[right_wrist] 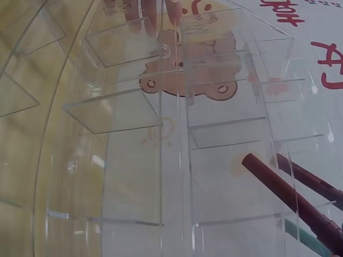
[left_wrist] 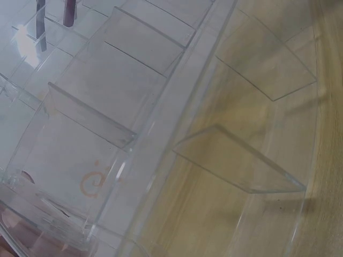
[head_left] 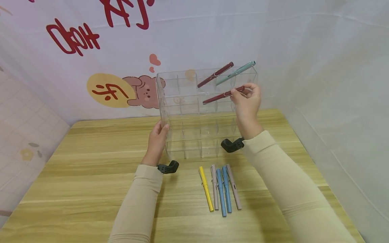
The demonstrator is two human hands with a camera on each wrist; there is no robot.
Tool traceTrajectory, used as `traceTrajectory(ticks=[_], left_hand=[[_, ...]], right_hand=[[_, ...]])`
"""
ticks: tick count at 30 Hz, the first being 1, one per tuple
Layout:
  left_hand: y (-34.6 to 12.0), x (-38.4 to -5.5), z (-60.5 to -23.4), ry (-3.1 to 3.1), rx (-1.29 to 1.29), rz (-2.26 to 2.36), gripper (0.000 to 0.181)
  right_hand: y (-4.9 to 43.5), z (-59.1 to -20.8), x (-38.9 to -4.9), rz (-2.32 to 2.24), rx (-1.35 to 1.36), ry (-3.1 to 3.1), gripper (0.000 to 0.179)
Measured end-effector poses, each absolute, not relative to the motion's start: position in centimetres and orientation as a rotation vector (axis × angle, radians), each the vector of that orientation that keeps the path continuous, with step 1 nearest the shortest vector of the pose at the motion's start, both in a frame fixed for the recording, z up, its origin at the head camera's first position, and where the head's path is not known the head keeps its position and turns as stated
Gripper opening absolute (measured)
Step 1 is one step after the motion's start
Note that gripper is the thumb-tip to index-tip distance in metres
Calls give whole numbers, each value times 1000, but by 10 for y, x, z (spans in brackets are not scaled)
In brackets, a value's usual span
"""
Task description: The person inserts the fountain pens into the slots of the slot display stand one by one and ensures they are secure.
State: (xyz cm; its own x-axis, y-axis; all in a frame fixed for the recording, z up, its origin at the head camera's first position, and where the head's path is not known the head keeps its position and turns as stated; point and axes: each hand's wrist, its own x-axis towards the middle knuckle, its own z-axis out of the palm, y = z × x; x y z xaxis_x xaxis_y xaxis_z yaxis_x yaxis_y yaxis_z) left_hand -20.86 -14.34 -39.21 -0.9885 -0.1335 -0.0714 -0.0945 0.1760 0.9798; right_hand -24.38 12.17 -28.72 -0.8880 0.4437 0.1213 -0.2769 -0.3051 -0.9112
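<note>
A clear acrylic rack with rows of compartments (head_left: 191, 116) stands on the table. My left hand (head_left: 156, 143) grips its left side edge. Between the thumb and fingers of my right hand (head_left: 248, 109), a dark red pen (head_left: 217, 98) is pinched, slanting in front of the rack's second row from the top. In the right wrist view that pen (right_wrist: 281, 190) points toward the compartments, its tip apart from the dividers. Another dark red pen (head_left: 215, 75) and a teal pen (head_left: 238, 71) lean in top-row compartments, their upper ends sticking out.
On the wooden table (head_left: 91, 175), in front of the rack, lie a yellow pen (head_left: 206, 189), two blue pens (head_left: 221, 194) and two pinkish-grey pens (head_left: 234, 189), roughly side by side. A white printed cloth (head_left: 212, 33) hangs behind the rack, with another cloth at the right.
</note>
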Motion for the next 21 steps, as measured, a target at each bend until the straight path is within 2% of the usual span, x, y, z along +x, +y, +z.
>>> traceTrajectory(ticks=[21], left_hand=[[-143,-207,-390,-2394,233,-1990,52]], right_hand=[[108,-295,-245,2114,-201,-1716,30]])
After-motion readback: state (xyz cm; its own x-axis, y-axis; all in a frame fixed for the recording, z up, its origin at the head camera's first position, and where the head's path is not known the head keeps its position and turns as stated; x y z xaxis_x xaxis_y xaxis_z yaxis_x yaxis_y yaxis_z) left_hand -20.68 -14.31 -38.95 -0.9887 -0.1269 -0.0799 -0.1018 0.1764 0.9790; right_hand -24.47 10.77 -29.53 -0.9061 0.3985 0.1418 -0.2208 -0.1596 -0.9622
